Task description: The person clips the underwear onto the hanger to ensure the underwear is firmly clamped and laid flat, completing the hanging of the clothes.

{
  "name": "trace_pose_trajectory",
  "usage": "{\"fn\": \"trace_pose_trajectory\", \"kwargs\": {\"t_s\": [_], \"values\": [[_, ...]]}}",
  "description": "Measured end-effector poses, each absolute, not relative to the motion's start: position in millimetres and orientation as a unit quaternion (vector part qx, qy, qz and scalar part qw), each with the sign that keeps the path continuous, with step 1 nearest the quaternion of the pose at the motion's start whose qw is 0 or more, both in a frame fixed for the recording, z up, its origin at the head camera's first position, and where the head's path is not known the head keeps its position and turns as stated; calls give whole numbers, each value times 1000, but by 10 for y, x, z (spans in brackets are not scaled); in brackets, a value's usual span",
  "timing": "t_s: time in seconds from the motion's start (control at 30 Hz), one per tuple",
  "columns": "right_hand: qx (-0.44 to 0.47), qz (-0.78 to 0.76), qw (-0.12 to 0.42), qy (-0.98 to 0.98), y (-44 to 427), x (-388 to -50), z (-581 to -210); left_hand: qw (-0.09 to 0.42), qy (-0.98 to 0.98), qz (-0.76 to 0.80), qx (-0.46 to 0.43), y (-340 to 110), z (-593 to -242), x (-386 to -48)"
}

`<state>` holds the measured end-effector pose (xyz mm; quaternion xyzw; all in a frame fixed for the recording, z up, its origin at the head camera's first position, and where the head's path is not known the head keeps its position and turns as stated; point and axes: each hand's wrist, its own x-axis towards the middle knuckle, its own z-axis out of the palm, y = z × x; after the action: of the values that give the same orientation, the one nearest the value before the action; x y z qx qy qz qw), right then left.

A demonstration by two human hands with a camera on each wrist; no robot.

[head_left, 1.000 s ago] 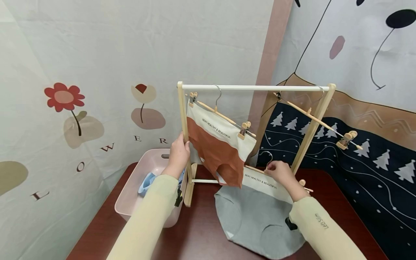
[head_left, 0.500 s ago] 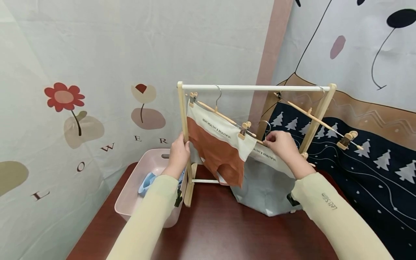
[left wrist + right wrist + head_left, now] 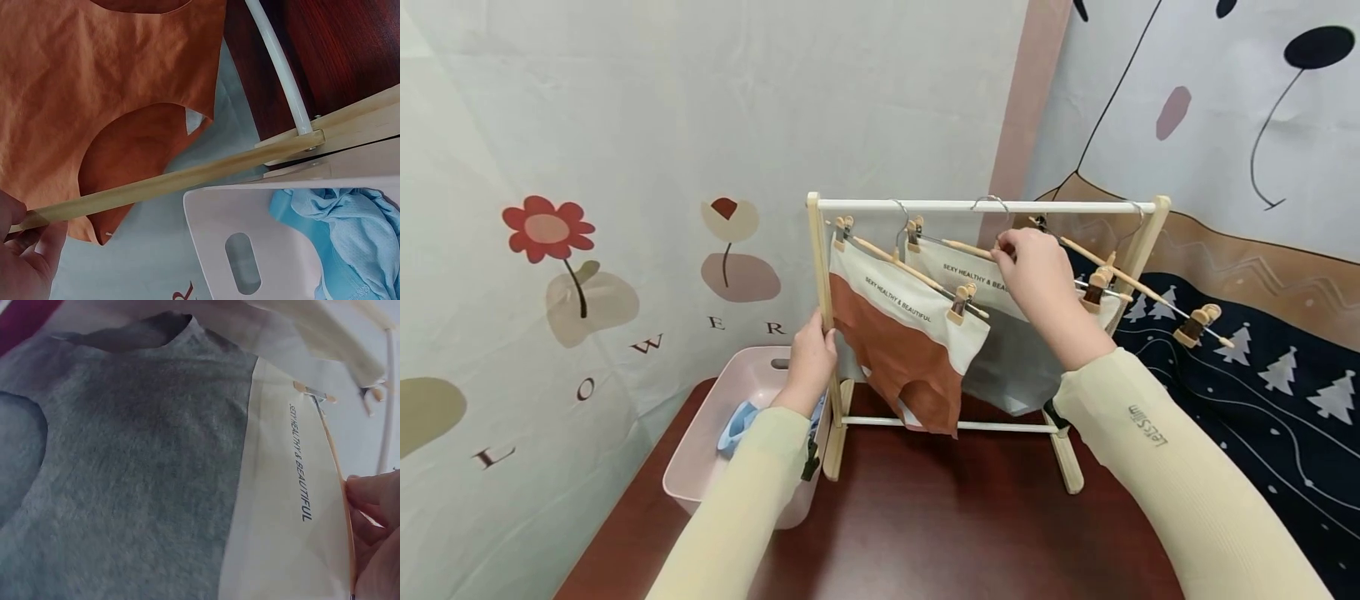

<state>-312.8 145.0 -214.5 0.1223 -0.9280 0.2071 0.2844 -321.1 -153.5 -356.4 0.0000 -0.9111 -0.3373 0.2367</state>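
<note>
My left hand [image 3: 810, 357] grips the left wooden post [image 3: 822, 275] of a small clothes rack, seen closer in the left wrist view. With my right hand [image 3: 1036, 271] I pinch the bar of a clip hanger [image 3: 966, 248]; its hook is at the white top rail [image 3: 865, 205], though I cannot tell whether it rests there. Grey underpants [image 3: 156, 450] with a cream waistband hang from its clips, partly behind the rust-brown underpants [image 3: 895, 333]. Those hang from another clip hanger on the left of the rail. A bare clip hanger [image 3: 1138, 283] hangs at the right end.
A pink plastic basket [image 3: 688, 450] with light-blue cloth [image 3: 737, 425] in it stands left of the rack on a dark red-brown table [image 3: 970, 533]. Behind are a pale printed curtain [image 3: 625, 100] and a dark-blue cloth with white trees.
My right hand has lifted the hanger with the grey underpants off the tabletop, up and slightly left to the rail. My left hand stays on the post.
</note>
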Motion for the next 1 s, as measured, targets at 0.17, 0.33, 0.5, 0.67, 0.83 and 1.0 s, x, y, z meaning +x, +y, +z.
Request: {"fn": "trace_pose_trajectory", "kwargs": {"t_s": [0.17, 0.33, 0.5, 0.67, 0.83, 1.0], "values": [[135, 186, 291, -929, 1311, -3120, -1962, 239, -909, -340, 0, -1532, -3571, -3209], [135, 169, 291, -932, 1193, -3150, -1839, 238, -911, -337, 0, -1540, -3585, -3213], [133, 168, 269, -939, 1098, -3181, -1782, 244, -910, -335, -3, -1537, -3585, -3218], [117, 161, 256, -946, 1082, -3203, -1816, 248, -909, -334, -5, -1527, -3588, -3221], [84, 173, 250, -949, 1172, -3207, -1911, 249, -908, -337, -7, -1515, -3592, -3213], [73, 180, 235, -952, 1259, -3222, -2038, 254, -908, -335, -4, -1528, -3586, -3214]]}}
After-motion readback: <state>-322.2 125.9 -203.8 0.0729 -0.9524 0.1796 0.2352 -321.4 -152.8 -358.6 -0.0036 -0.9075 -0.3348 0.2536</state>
